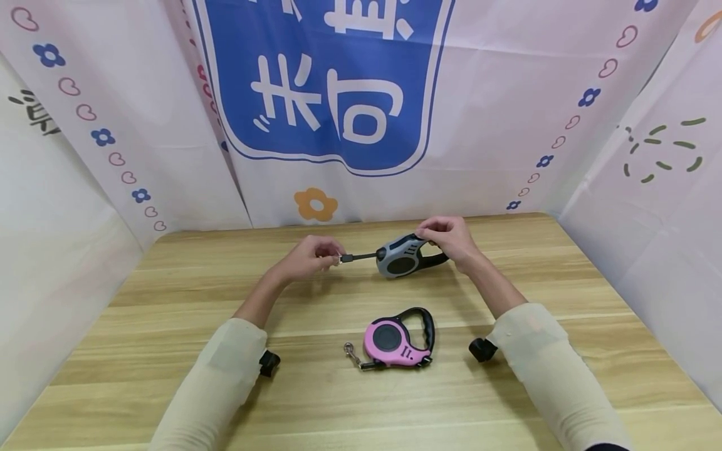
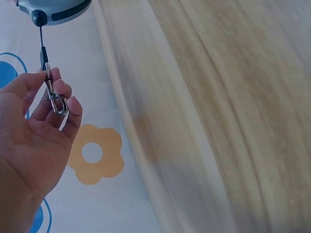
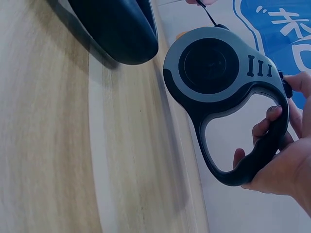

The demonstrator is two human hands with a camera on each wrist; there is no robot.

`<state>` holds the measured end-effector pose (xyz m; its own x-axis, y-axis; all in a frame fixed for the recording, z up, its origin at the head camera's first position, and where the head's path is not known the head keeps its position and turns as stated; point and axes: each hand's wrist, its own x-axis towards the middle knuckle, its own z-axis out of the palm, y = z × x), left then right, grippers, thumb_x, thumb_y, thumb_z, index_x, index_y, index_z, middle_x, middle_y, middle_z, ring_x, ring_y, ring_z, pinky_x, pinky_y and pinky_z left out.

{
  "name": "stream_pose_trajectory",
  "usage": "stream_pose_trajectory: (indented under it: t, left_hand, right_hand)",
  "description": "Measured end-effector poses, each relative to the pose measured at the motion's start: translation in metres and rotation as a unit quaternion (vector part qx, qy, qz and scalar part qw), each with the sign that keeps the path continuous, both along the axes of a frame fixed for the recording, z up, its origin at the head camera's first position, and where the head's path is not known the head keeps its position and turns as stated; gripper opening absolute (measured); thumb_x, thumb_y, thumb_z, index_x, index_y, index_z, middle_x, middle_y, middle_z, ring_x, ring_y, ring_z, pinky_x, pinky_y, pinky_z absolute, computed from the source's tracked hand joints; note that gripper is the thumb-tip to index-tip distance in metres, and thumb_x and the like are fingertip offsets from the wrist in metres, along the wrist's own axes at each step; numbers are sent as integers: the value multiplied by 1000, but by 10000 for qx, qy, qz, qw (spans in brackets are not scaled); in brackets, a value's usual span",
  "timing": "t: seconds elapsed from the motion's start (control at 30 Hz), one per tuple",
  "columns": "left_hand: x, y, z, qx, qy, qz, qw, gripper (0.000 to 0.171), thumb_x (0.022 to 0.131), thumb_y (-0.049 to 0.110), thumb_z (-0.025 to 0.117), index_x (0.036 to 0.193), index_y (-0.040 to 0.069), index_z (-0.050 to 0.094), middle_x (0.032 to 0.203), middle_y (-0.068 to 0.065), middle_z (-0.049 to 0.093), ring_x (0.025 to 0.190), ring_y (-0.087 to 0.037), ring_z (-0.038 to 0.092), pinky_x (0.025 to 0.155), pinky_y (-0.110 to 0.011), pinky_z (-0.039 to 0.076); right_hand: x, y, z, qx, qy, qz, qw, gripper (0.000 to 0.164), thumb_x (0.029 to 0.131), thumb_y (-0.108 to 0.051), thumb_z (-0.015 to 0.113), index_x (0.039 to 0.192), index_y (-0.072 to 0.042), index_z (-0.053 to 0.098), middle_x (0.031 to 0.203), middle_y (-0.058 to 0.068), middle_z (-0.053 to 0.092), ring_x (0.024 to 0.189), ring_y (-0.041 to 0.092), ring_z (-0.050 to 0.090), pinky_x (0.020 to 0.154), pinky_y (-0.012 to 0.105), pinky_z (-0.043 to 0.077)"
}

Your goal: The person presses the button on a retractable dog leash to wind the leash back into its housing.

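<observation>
A grey-and-black retractable dog leash (image 1: 401, 265) is held up over the far part of the table. My right hand (image 1: 450, 237) grips it by its black loop handle (image 3: 265, 148), fingers curled through the opening and thumb near the button. My left hand (image 1: 309, 258) pinches the metal snap hook (image 2: 52, 94) at the end of its cord. A short length of dark cord (image 1: 363, 256) stretches straight between hook and casing. Nearer to me, a pink-and-black retractable leash (image 1: 372, 341) lies flat on the table, its handle to the right and its metal hook (image 1: 352, 352) to the left.
The wooden table (image 1: 169, 326) ends at the back against a white printed cloth (image 1: 479, 125) with a blue sign and an orange flower. Cloth walls flank both sides. Black wrist mounts (image 1: 483, 349) jut inward from the sleeves on either side of the pink leash.
</observation>
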<state>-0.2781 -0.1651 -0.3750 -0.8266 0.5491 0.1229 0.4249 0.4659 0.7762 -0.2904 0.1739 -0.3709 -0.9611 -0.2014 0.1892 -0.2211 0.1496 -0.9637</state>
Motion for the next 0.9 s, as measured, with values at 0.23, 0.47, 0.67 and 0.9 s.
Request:
stream_pose_trajectory:
  t: [0.23,0.47,0.67,0.9]
  left_hand:
    - [-1,2,-2,40,-112,26,9999,19,97,-6,56,112,-6,68,96,-27,68,77,-32,61,66,-28,50]
    - [-1,4,-1,57,-198,93,9997,19,97,-4,56,113,-5,68,96,-26,66,76,-32,59,64,-26,48]
    - [0,7,2,79,-253,81,9996,19,97,-5,56,111,-5,69,93,-20,67,73,-23,58,64,-28,49]
    - [-1,10,2,94,-227,26,9997,19,98,-5,56,113,-6,68,93,-22,68,72,-22,56,63,-28,48]
  right_hand:
    - [1,-3,-1,9,-11,1,10000,21,96,-5,70,106,14,69,75,-8,63,70,9,52,64,20,43]
    - [1,-5,1,28,-4,-11,10000,19,96,-6,70,104,12,71,75,-8,64,71,9,52,65,21,44]
    - [2,-6,1,16,-41,7,10000,19,96,-5,70,104,12,71,75,-7,64,72,10,53,65,21,44]
    - [1,-6,0,-8,18,40,10000,19,96,-5,70,104,12,71,76,-6,64,71,10,53,65,21,44]
